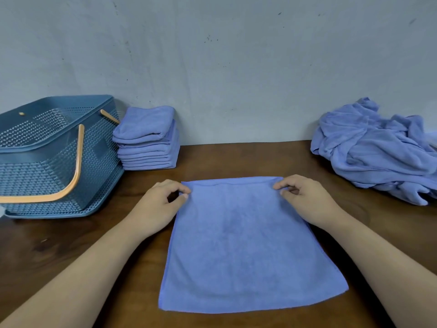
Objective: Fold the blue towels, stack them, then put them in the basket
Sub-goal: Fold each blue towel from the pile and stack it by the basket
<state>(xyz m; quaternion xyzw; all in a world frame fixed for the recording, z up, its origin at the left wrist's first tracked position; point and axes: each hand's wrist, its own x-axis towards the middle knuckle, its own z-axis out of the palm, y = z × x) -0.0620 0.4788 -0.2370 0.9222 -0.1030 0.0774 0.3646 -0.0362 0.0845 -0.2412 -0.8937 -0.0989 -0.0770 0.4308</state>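
A blue towel [246,245] lies spread flat on the dark wooden table [59,252] in front of me. My left hand [160,204] pinches its far left corner between thumb and fingers. My right hand [305,197] pinches the far right corner the same way. A stack of several folded blue towels [147,138] stands against the wall at the back left. Beside it on the left stands a blue perforated basket [47,157] with orange handles, empty as far as I can see. A heap of unfolded blue towels [378,150] lies at the back right.
A grey wall [224,67] closes off the table's far edge. Bare wood shows between the stack and the heap and along both sides of the spread towel.
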